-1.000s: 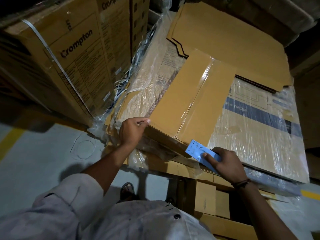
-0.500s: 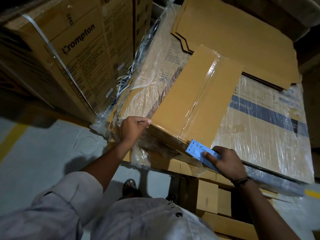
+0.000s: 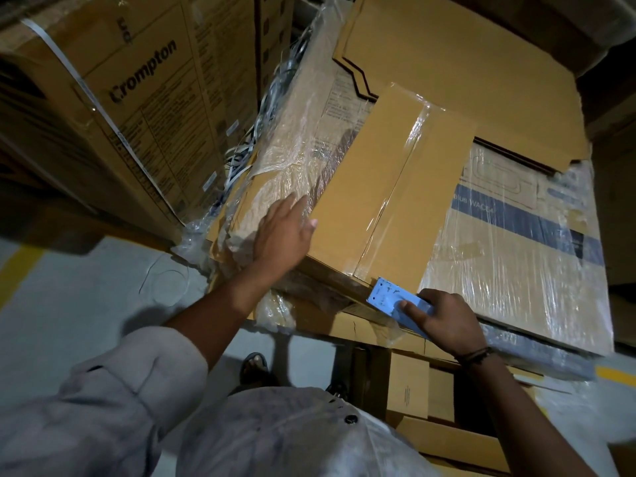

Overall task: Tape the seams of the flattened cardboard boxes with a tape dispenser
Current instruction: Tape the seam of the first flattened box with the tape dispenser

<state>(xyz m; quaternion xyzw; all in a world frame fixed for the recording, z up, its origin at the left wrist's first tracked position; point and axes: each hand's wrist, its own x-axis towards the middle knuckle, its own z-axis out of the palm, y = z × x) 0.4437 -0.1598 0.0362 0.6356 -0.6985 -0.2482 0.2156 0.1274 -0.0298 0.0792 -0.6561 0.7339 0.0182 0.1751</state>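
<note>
A flattened brown cardboard box (image 3: 361, 187) lies on a plastic-wrapped stack, with a strip of clear tape (image 3: 395, 187) running down its middle seam to the near edge. My right hand (image 3: 444, 318) grips a blue tape dispenser (image 3: 389, 299) at the near end of that seam, its front plate against the box edge. My left hand (image 3: 284, 232) lies flat with fingers spread, at the box's left edge and on the wrapped surface beside it.
Larger flat cardboard sheets (image 3: 464, 70) lie behind the box. A wrapped carton with a blue stripe (image 3: 537, 228) is underneath on the right. A tall Crompton carton (image 3: 137, 98) stands at the left. More cartons (image 3: 413, 390) sit below, on grey floor (image 3: 69, 304) with yellow lines.
My left hand has let go of the box's near-left corner and opened, moving up to lie flat along the left edge. The right hand stays with the dispenser at the seam's near end.
</note>
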